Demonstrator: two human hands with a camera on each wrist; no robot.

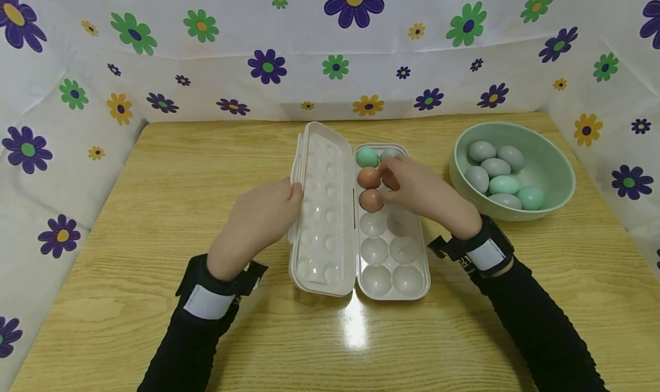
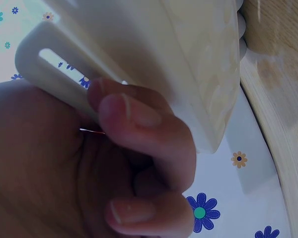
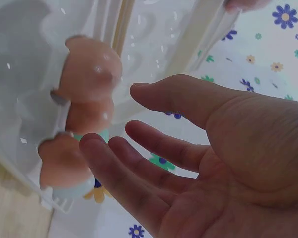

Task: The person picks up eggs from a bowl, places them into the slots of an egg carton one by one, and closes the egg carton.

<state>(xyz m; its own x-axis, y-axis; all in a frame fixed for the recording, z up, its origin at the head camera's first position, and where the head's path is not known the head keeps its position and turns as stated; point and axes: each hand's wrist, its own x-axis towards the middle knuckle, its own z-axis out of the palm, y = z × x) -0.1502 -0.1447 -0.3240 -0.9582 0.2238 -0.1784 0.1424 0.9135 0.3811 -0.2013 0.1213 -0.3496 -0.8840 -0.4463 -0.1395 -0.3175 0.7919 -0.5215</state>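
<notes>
A white plastic egg carton lies with its lid raised on the left. My left hand grips the lid's outer edge, and in the left wrist view its fingers curl at a slotted tab. Over the carton's far cups hovers my right hand, thumb and fingers spread with nothing between them. Beside its fingertips sit brown eggs, three in all, in the second and third rows. The farthest row holds a mint egg and a grey egg, partly covered by the right hand.
At the right stands a pale green bowl with several grey eggs and two mint eggs. A flower-patterned cloth closes off the back and both sides of the wooden table.
</notes>
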